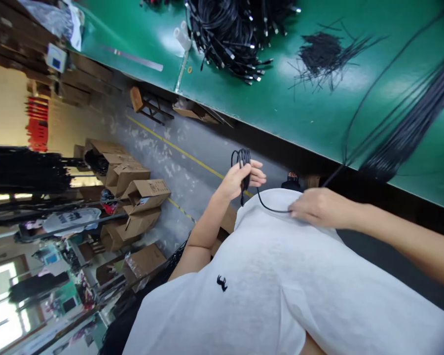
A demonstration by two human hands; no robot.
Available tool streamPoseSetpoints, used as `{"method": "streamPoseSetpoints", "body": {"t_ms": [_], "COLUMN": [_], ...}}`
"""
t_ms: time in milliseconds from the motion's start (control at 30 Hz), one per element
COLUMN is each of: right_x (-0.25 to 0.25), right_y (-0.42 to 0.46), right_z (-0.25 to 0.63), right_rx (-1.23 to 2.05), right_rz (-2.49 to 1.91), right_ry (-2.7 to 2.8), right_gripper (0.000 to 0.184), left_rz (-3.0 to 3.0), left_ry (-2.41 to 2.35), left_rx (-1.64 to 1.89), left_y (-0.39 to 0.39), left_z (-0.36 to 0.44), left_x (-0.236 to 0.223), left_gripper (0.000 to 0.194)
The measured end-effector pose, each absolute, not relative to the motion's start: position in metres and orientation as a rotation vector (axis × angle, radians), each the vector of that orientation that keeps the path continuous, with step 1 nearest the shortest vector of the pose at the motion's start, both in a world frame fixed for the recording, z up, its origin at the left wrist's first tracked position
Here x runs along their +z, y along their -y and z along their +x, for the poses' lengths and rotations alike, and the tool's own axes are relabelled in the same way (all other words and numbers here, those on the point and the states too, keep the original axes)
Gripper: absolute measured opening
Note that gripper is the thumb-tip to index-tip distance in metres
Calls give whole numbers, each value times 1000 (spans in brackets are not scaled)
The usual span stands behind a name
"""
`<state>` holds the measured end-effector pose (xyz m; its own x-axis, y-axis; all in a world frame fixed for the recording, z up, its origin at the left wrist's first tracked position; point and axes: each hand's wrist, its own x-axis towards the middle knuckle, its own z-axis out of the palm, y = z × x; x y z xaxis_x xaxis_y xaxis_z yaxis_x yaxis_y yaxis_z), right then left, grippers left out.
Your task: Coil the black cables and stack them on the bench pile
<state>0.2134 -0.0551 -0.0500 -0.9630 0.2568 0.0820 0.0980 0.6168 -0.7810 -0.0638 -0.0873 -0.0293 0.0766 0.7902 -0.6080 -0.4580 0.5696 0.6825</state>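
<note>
Black cable (272,210) hangs between the two hands in front of the white shirt (259,256) — part wound, part loose. Several loops (246,159) are already gathered in the left hand (240,180), its thumb and partly spread fingers loosely around them. The right hand (320,208) pinches the loose run, fingertips closed. What looks like the unwound remainder continues past it over the edge of the green table (266,106) — where a bundle of long cables (410,121) lies uncoiled.

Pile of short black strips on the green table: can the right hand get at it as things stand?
Probably yes: nothing covers the pile, though the right hand is busy holding the cable.
</note>
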Motion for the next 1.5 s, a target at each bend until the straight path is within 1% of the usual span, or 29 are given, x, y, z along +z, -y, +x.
{"method": "streamPoseSetpoints", "body": {"t_ms": [100,200,267,333,400,500,567,600,633,667,767,833,900,967,1067,1167,1267,1333,1367,1500], "right_x": [-32,-28,-36,-57,-89,-140,-158,-159,-154,-144,-96,-66,-49,-43,-44,-45,-49,-62,-73,-143], "right_y": [26,-1,-16,-32,-50,-68,-65,-57,-44,-29,19,29,16,-8,-35,-42,-42,-43,-44,-37], "right_z": [196,189,191,207,245,323,360,368,367,358,303,264,238,228,232,238,243,254,262,304], "right_rx": [1261,1346,1417,1401,1210,725,579,539,583,712,1361,1575,1608,1601,1634,1662,1668,1643,1626,1548], "right_rz": [-351,-453,-490,-567,-825,-1486,-1695,-1663,-1523,-1312,-655,-498,-554,-662,-773,-849,-908,-988,-1043,-1323], "right_ry": [2619,2546,2499,2501,2566,2608,2699,2783,2855,2900,2795,2671,2558,2462,2364,2290,2190,2116,2087,2099], "right_gripper": [44,45,45,46,48,46,43,44,46,48,47,48,49,49,48,48,49,50,49,46], "left_rz": [463,524,515,469,399,278,207,182,165,158,219,316,412,477,541,498,371,297,262,133], "left_ry": [-1000,-871,-805,-791,-867,-1045,-1120,-1145,-1164,-1180,-1201,-1175,-1115,-1048,-946,-857,-834,-845,-861,-967], "left_rx": [709,574,561,670,927,1303,1362,1344,1317,1285,1178,1067,920,800,685,614,618,633,638,743], "left_y": [91,97,102,105,108,108,106,104,101,97,87,84,83,82,77,68,62,60,60,58], "left_z": [-41,-31,-33,-41,-54,-72,-79,-80,-81,-80,-73,-61,-43,-23,1,12,12,10,7,-4], "left_x": [-35,-28,-21,-13,-5,7,12,13,11,9,-10,-26,-41,-50,-52,-42,-31,-25,-22,-12], "left_gripper": [37,44,43,40,38,40,39,38,36,34,31,35,42,44,42,39,28,20,19,34]}}
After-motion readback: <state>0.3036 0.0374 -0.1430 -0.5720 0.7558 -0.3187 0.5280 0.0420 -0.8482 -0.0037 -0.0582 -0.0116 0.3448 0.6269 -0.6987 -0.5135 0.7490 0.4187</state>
